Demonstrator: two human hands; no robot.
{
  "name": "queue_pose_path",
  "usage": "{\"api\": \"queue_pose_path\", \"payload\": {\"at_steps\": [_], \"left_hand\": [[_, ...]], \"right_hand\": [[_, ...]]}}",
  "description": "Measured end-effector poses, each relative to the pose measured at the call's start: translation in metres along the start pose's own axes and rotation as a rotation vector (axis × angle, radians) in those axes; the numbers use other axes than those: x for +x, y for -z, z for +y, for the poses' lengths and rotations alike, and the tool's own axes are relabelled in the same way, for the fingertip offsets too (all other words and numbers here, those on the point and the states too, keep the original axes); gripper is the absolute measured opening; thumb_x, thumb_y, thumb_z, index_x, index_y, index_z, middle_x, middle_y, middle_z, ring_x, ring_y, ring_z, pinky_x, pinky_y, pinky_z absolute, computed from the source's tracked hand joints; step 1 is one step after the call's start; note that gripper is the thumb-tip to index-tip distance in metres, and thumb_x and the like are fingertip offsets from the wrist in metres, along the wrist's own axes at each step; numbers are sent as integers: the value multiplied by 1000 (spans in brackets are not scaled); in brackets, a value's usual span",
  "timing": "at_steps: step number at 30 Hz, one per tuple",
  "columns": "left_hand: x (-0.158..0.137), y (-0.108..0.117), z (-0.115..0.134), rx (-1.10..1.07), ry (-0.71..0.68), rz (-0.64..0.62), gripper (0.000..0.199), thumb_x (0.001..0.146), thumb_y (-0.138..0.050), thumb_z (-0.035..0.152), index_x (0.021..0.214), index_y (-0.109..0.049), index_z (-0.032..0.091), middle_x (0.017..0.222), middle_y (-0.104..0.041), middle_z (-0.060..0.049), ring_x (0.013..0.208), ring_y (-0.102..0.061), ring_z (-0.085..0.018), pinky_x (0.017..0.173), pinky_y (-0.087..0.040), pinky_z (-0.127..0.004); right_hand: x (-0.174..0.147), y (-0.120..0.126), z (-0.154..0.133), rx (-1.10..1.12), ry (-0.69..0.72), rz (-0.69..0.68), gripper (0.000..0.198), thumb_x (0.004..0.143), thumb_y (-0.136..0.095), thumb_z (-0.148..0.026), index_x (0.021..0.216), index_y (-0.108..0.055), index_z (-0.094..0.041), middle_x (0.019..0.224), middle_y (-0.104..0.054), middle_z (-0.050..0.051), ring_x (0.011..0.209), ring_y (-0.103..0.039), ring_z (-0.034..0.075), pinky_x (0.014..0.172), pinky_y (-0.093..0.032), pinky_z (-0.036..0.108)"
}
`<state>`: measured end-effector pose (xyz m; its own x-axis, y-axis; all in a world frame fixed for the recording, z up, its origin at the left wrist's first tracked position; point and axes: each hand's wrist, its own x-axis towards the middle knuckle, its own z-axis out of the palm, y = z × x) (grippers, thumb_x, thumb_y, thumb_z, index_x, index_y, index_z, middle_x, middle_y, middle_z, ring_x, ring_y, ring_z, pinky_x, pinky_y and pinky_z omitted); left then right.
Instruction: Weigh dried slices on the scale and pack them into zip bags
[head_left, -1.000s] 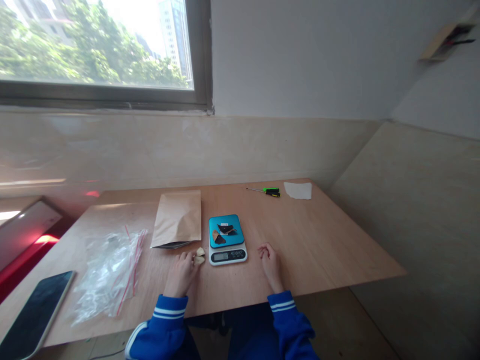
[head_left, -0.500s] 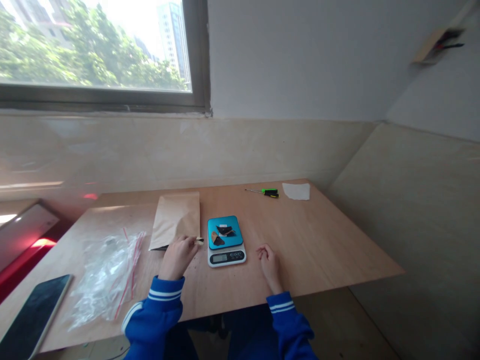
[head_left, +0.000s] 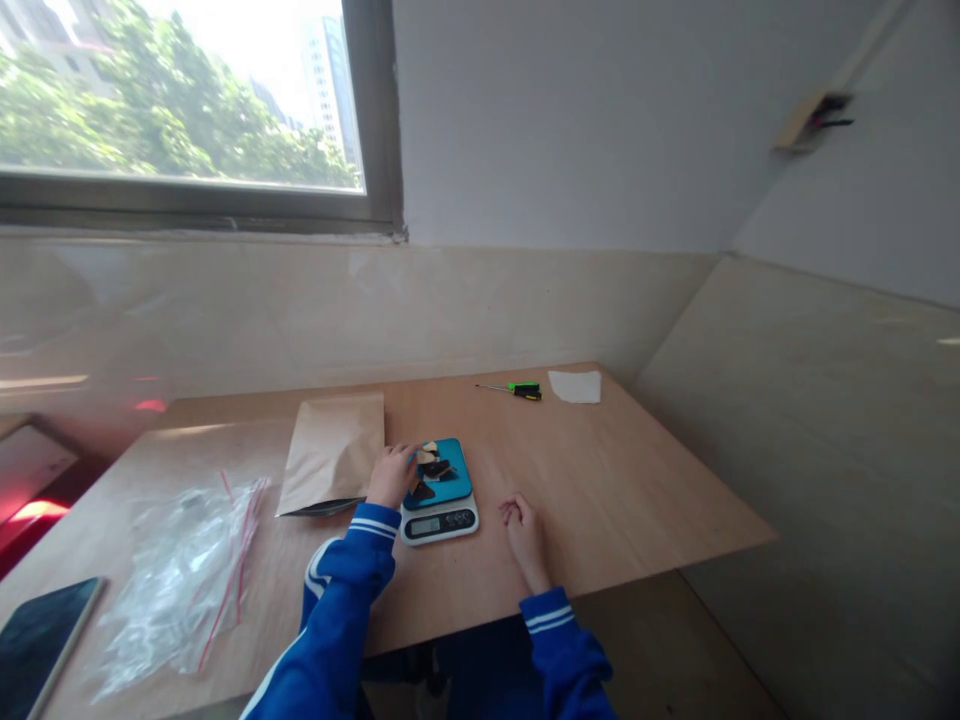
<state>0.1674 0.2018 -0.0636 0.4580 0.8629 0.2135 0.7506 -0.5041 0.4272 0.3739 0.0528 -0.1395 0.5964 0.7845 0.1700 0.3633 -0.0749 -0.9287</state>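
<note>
My left hand (head_left: 393, 473) reaches over the left edge of a kitchen scale (head_left: 440, 523). Its fingers are pinched at a pale piece of what looks like dried peel (head_left: 428, 450), at the back left of the blue weighing plate (head_left: 454, 486). More curled pieces, dark brown and tan, lie on the plate, including a dark piece (head_left: 438, 469) near its middle. The digits on the display are too small to read. To the right of the scale, my right hand (head_left: 523, 535) rests on the table with its fingers curled and nothing visible in them.
A brown paper bag (head_left: 335, 445) lies left of the scale, its dark opening facing me. Farther left are clear zip bags (head_left: 180, 575) and a phone or tablet (head_left: 45, 640). Green-and-black screwdrivers (head_left: 523, 389) and a white paper piece (head_left: 576, 387) lie at the back.
My left hand has moved right and away from me, from beside the paper bag to the weighing plate, carrying the pale piece. My right hand stays curled. The view has shifted slightly.
</note>
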Motion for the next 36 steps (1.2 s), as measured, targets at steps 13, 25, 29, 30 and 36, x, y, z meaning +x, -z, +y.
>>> {"api": "queue_pose_path", "payload": {"at_steps": [13, 25, 29, 30, 36], "left_hand": [[-95, 56, -55, 52, 380, 442, 58, 77, -43, 5, 131, -54, 22, 145, -47, -13, 138, -36, -33, 111, -26, -58], [-98, 58, -106, -86, 338, 431, 30, 83, -46, 24, 96, -73, 21, 91, -70, -7, 89, -64, -22, 84, -50, -34], [-103, 63, -89, -95, 303, 477, 33, 87, -44, 29, 98, -74, 22, 91, -69, -7, 87, -62, -23, 78, -49, -33], [-105, 65, -82, -95, 286, 483, 33, 88, -43, 29, 99, -74, 23, 91, -68, -7, 87, -61, -22, 78, -48, -33], [-117, 81, -51, -114, 210, 501, 34, 92, -42, 30, 108, -72, 27, 91, -68, -3, 87, -62, -19, 75, -47, -28]], "right_hand": [[-2, 4, -8, 17, -34, -15, 19, 74, -42, -27, 68, -59, -20, 57, -56, 0, 54, -52, 17, 55, -38, 27], [-38, -11, -65, 255, -15, -198, 17, 72, -42, -24, 73, -58, -19, 56, -54, -2, 51, -50, 14, 50, -42, 24], [-72, -45, -122, 294, 211, -600, 27, 81, -41, -14, 85, -68, -18, 85, -67, 4, 81, -65, 16, 76, -54, 29], [-76, -55, -135, 267, 295, -667, 32, 84, -39, -12, 93, -69, -19, 95, -69, 5, 93, -65, 16, 87, -53, 31], [-75, -119, -175, -144, 583, -732, 54, 81, -40, 0, 133, -50, -9, 143, -48, 16, 137, -41, 22, 113, -40, 39]]}}
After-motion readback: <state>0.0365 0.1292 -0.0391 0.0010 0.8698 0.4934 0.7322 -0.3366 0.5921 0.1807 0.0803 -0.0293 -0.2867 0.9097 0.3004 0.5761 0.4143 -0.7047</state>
